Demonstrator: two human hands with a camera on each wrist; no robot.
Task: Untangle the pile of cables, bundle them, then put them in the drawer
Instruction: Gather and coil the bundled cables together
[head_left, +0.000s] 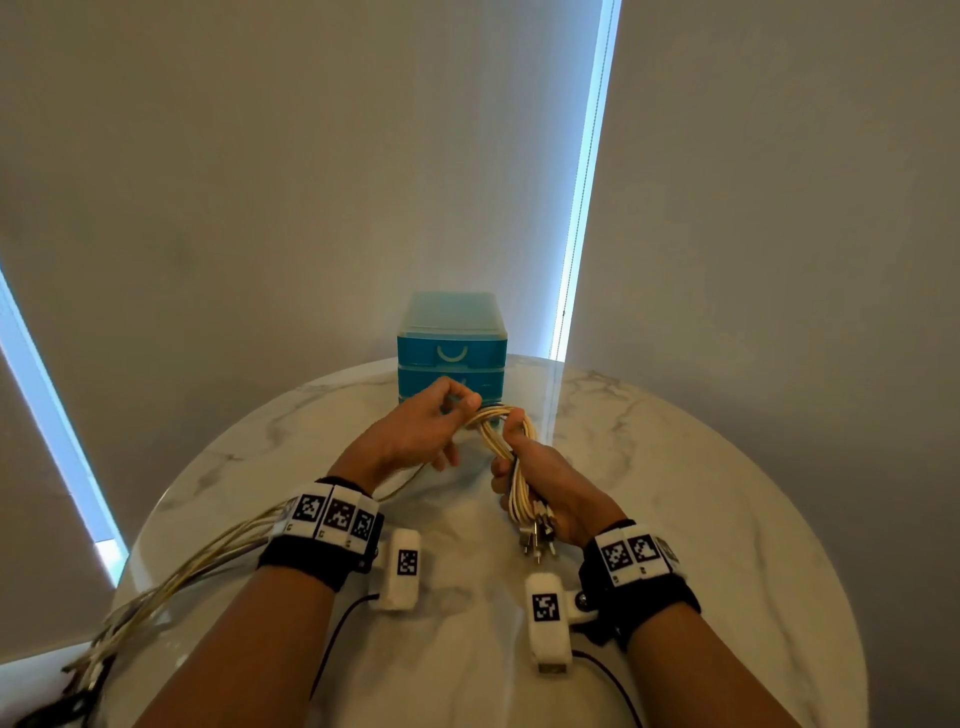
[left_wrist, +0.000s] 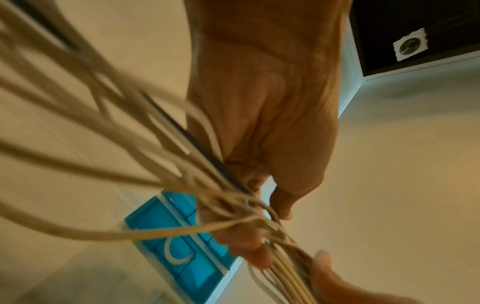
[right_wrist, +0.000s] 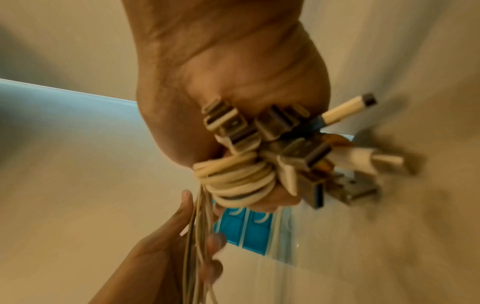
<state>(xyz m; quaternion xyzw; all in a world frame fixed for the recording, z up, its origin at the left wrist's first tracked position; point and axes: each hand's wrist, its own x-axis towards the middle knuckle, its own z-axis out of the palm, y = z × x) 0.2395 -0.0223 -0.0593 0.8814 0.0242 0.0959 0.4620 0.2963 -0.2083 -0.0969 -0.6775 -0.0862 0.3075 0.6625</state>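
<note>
The cables (head_left: 511, 457) look untangled and half wound: the right hand (head_left: 550, 486) grips the coil above the table's (head_left: 701, 467) middle. The left hand (head_left: 421, 428) pinches the loose strands trailing off the left edge, and the drawer (head_left: 451, 354) at the far edge is closed.

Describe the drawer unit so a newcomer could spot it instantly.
Start at the round marble table and look to its far edge, just beyond the left hand and right hand holding the cables. The drawer unit stands there: a small translucent blue box of stacked drawers with curved white handles, the only coloured thing on the table.
</note>
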